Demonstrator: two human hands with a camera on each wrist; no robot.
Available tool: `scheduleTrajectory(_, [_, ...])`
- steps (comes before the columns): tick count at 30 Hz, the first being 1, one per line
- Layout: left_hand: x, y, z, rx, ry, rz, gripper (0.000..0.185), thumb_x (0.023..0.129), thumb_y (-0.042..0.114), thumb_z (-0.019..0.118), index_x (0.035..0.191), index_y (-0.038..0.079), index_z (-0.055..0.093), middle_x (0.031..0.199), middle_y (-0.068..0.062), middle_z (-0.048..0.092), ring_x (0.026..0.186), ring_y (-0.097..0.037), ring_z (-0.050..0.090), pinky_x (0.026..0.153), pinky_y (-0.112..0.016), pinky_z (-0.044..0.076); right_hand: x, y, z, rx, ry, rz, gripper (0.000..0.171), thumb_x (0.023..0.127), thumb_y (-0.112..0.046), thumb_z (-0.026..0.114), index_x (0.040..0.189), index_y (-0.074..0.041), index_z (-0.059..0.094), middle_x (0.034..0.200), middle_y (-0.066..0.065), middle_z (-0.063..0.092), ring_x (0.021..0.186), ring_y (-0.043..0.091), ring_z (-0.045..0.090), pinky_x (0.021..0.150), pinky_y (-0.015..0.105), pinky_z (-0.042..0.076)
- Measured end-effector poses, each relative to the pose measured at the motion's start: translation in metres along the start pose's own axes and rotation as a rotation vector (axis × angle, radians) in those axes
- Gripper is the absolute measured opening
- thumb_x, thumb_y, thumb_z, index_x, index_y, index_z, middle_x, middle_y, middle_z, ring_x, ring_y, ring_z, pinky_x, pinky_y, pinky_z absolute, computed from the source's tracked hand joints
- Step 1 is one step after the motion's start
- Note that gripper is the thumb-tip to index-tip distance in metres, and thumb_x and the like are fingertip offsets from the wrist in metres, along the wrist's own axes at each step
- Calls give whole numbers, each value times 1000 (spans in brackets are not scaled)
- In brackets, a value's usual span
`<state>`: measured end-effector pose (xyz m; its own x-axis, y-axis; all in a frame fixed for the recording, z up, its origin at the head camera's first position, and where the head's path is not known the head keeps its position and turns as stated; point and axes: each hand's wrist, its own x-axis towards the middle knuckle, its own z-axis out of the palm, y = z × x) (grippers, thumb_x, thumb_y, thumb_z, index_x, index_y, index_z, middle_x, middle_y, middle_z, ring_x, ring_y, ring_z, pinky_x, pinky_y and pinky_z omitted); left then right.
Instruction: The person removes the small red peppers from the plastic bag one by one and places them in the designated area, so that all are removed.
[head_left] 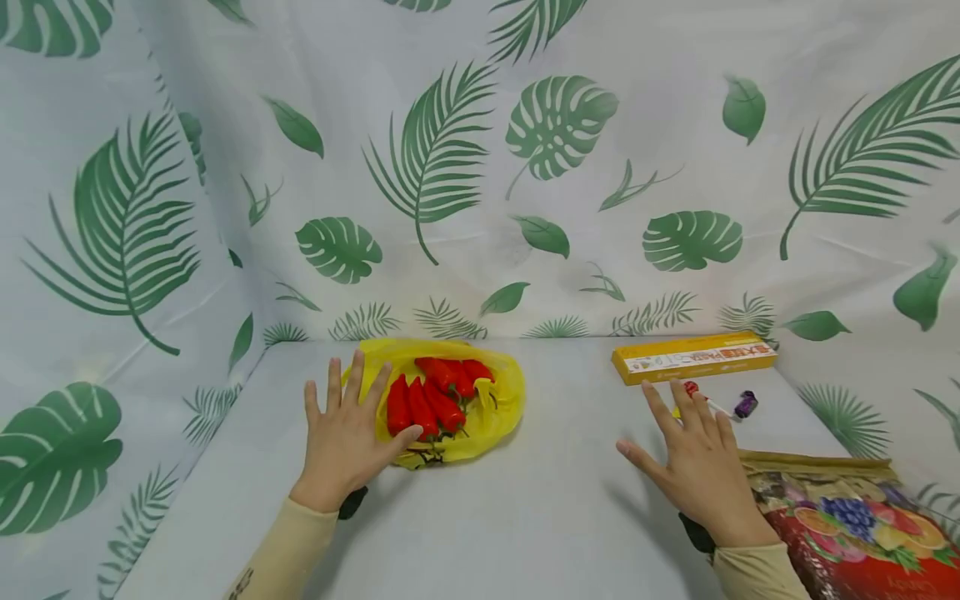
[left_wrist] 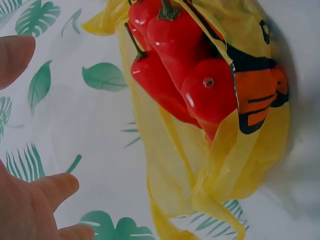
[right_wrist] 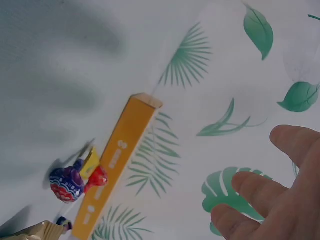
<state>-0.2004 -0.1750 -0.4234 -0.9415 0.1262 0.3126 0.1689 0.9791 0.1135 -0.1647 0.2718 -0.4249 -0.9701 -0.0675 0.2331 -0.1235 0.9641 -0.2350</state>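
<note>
Several red peppers (head_left: pixel 444 408) lie in an opened yellow plastic bag (head_left: pixel 504 417), left of the middle of the table. My left hand (head_left: pixel 345 442) is spread over the bag's left edge in the head view, holding nothing. In the left wrist view the peppers (left_wrist: pixel 175 55) and the bag (left_wrist: pixel 270 165) appear apart from its fingers. My right hand (head_left: pixel 697 471) is also spread, palm down, with nothing in it. It hovers near several wrapped lollipops (right_wrist: pixel 67 184), partly hidden behind its fingers in the head view, and beside a red candy bag (head_left: pixel 862 525).
A long yellow-orange box (head_left: pixel 693 358) lies at the back right of the white table (head_left: pixel 555 500). Beyond the table's back and left edges hangs a leaf-patterned cloth (head_left: pixel 450 167). A purple-wrapped lollipop (head_left: pixel 746 405) lies close to the box.
</note>
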Motion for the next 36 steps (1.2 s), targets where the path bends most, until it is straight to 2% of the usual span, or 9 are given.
scheduleTrajectory(10, [9,-15,-2,-40,20,-19,99,89,77,57,165,19,30,175,-18,12,161,-45,12,123,-73,12,4,-1,0,20,-2,-7,97,95,-71,58,168,-21,18,168,33,19,149,64,19,118,79,7])
scheduleTrajectory(17, [17,-27,-3,-60,59,-40,96,90,72,61,162,14,36,172,-22,22,156,-48,24,121,-73,22,5,0,2,26,-11,1,99,94,-71,58,168,-21,16,168,34,18,148,65,19,119,79,4])
scheduleTrajectory(21, [23,-33,-4,-146,76,-74,94,90,65,67,159,7,37,167,-26,30,149,-51,35,115,-73,33,6,0,4,31,-3,-4,99,94,-70,60,168,-20,17,167,35,19,147,64,20,119,79,5])
scheduleTrajectory(26, [30,-47,-3,-305,142,-125,82,91,49,76,147,-5,50,149,-29,51,135,-50,49,112,-64,44,9,-1,6,25,2,-15,98,93,-72,59,167,-18,21,165,36,22,147,63,23,118,80,9])
scheduleTrajectory(29, [34,-56,-1,-368,178,-157,69,93,42,77,138,-7,59,136,-28,61,122,-46,59,104,-58,51,12,-1,8,29,7,-35,97,94,-70,59,166,-17,23,164,37,25,145,63,27,116,79,15])
scheduleTrajectory(36, [44,-68,10,-442,158,-217,46,97,38,73,117,-4,73,108,-23,74,94,-35,70,85,-50,58,28,-8,21,119,-4,-96,88,97,-59,64,164,-13,28,160,35,33,139,63,37,110,80,27])
